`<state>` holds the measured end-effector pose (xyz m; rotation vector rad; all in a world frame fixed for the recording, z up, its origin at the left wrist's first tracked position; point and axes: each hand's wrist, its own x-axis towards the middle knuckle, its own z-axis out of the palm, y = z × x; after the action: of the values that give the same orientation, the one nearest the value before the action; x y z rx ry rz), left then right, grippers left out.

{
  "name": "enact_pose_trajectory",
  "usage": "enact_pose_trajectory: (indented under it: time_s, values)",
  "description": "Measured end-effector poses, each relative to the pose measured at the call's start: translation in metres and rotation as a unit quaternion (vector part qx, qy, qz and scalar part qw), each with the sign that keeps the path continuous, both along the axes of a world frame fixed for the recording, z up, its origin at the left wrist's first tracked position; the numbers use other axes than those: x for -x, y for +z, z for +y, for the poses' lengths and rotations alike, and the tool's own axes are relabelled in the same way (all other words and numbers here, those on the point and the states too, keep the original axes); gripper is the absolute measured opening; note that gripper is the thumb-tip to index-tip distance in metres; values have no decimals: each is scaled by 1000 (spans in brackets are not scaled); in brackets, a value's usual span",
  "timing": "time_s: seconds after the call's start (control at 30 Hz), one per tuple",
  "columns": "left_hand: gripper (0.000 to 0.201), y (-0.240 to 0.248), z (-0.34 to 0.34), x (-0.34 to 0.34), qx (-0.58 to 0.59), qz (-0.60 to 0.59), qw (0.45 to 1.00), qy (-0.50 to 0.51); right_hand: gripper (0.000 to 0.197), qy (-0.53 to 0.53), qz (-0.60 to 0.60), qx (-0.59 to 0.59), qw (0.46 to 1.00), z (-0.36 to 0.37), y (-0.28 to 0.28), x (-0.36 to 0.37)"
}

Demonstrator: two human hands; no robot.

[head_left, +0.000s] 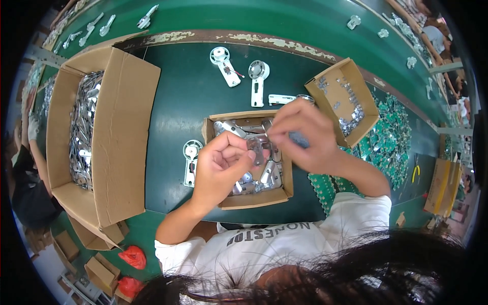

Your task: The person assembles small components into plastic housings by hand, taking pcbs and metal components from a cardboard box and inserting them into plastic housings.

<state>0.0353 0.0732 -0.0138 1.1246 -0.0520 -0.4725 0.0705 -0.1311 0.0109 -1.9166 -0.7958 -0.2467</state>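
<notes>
Above the shallow cardboard box (pixel 256 202), my left hand (pixel 216 165) pinches a small, shiny oval piece (pixel 255 148) between thumb and fingers; it looks see-through or metallic. My right hand (pixel 312 137) is just to its right, thumb and fingertips drawn together. What those fingertips hold is too small to make out. A blurred blue-grey patch (pixel 299 139) shows beneath the curled fingers of that hand; whether it is gripped cannot be told. Silver, rounded casing parts (pixel 268 173) lie jumbled in the box under both hands.
White handheld-fan bodies (pixel 257 84) lie beyond the box, with another fan body (pixel 190 162) at its left. A tall carton (pixel 124 137) of metal parts stands left. Rightward are a tilted box (pixel 366 119) of small metal pieces, piled green circuit boards (pixel 389 137) and yellow-handled pliers (pixel 416 173).
</notes>
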Motion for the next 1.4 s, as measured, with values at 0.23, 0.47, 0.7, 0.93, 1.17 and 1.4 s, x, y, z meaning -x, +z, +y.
enact_pose_trajectory:
  time_s: [0.23,0.47,0.7,0.93,1.17,1.4]
  values:
    - [2,5,-2,-2,-13,6,1000,13,25,3,-60,49,997,-2,-7,7]
    - [8,4,-2,-2,-77,19,997,17,16,-23,-194,117,974,-7,-2,-31]
    - [8,2,-3,2,-139,-89,986,12,16,-241,-67,365,897,-18,-23,-216]
    - [10,2,-10,5,-204,-141,969,0,42,-473,-26,297,829,8,-69,-354]
    - [8,6,-1,7,-213,-144,966,-32,46,-546,-105,282,782,-50,-76,-403]
    - [11,8,6,9,-239,-225,945,12,56,67,-389,295,870,139,-59,-334]
